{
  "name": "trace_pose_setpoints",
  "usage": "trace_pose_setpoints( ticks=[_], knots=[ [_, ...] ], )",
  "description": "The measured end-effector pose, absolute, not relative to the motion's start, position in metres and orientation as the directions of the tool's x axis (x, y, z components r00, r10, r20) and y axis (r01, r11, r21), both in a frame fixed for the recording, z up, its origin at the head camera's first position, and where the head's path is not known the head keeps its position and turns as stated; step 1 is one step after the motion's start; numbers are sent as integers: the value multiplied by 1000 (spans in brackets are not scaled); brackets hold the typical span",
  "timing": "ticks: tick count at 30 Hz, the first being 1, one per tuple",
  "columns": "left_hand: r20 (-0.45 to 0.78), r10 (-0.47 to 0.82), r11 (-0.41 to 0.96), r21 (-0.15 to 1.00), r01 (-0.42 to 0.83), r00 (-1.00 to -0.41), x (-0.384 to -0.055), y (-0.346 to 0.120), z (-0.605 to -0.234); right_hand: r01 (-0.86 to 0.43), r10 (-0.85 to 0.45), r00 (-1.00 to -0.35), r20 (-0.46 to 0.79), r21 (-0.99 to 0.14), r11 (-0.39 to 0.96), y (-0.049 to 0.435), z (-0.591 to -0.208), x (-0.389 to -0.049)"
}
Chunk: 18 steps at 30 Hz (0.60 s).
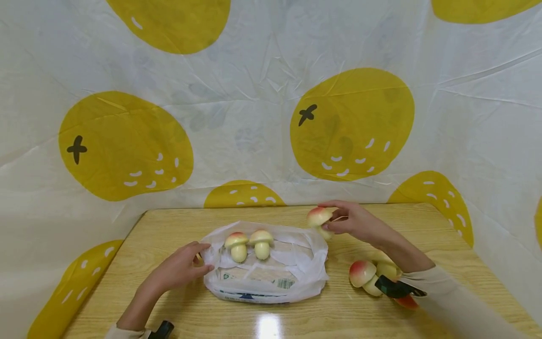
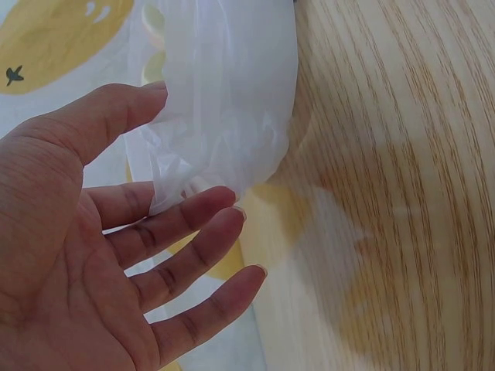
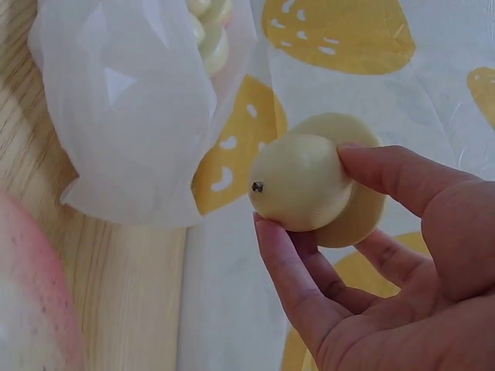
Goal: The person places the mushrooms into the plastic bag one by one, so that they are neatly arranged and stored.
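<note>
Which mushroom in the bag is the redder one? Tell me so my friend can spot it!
On the wooden table, find the open white plastic bag. Inside, as the head view shows it, the left mushroom lies beside the right mushroom. The left one's cap is redder; its neighbour's is paler.

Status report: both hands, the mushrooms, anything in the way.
Right hand holding one mushroom. Left hand touching plastic bag, left side. Two more mushrooms inside. Possible snag: bag's right rim.
</note>
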<state>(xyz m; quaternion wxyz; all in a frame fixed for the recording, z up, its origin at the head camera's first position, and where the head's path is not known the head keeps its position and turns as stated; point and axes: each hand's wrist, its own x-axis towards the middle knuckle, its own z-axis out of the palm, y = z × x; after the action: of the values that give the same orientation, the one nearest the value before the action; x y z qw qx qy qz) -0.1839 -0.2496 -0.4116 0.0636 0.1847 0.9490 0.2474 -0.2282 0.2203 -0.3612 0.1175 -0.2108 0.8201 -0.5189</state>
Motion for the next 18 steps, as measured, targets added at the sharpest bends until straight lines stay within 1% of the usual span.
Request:
trace_pose_setpoints(
  ticks=[9,18],
  knots=[
    [-32,376,804,509,309,-926,-183,-249,-411,-189,-475,-880,9,-924,333,206,-360,-228],
    [-36,381,802,510,311,-924,-184,-250,-412,-160,-479,-878,-20,-929,333,189,-364,-229]
  ],
)
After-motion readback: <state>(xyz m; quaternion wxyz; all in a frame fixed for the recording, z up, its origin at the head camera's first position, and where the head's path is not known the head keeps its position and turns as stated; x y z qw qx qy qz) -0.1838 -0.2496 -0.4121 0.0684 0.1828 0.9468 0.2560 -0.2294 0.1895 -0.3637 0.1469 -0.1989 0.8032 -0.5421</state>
